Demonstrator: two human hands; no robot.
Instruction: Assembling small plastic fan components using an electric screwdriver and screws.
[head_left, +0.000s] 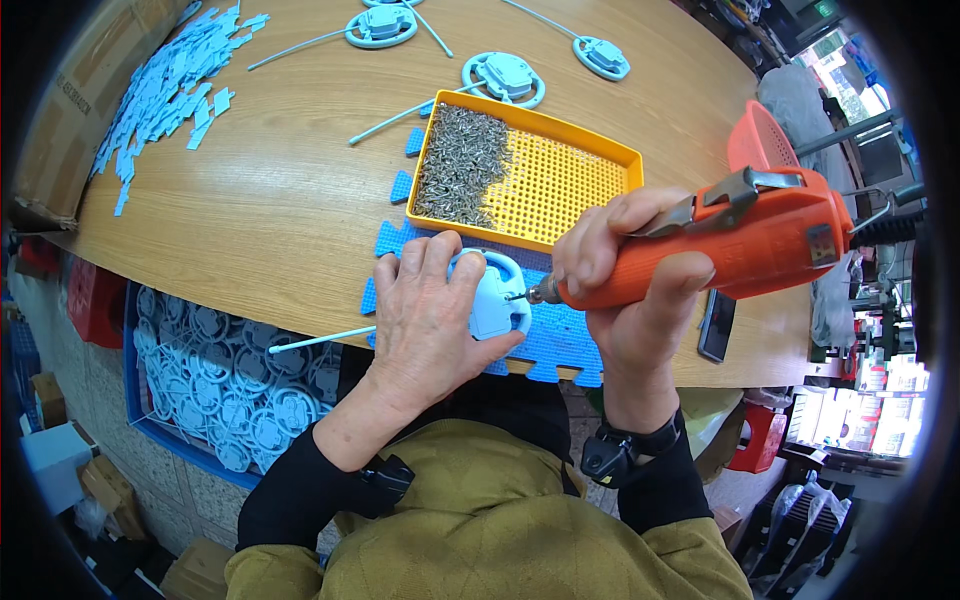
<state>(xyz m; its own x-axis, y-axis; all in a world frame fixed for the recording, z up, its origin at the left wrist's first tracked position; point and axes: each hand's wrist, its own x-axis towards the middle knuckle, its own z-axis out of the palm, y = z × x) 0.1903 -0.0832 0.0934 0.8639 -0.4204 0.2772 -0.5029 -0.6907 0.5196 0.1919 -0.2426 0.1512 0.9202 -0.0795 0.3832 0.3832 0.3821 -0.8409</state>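
Indoors, wooden table (290, 190), blue mat (565, 338), screwdriver (730, 250), tiled floor (182, 500)

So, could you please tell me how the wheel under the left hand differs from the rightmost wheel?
The left hand partly covers the near wheel; no hand touches the rightmost wheel. The near wheel is over the blue mat; the rightmost wheel lies on the table. Both are light blue with a ring-shaped rim.

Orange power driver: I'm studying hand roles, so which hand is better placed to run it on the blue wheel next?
Probably the right hand: it grips the orange driver, its bit at the blue wheel, while the left hand holds that wheel.
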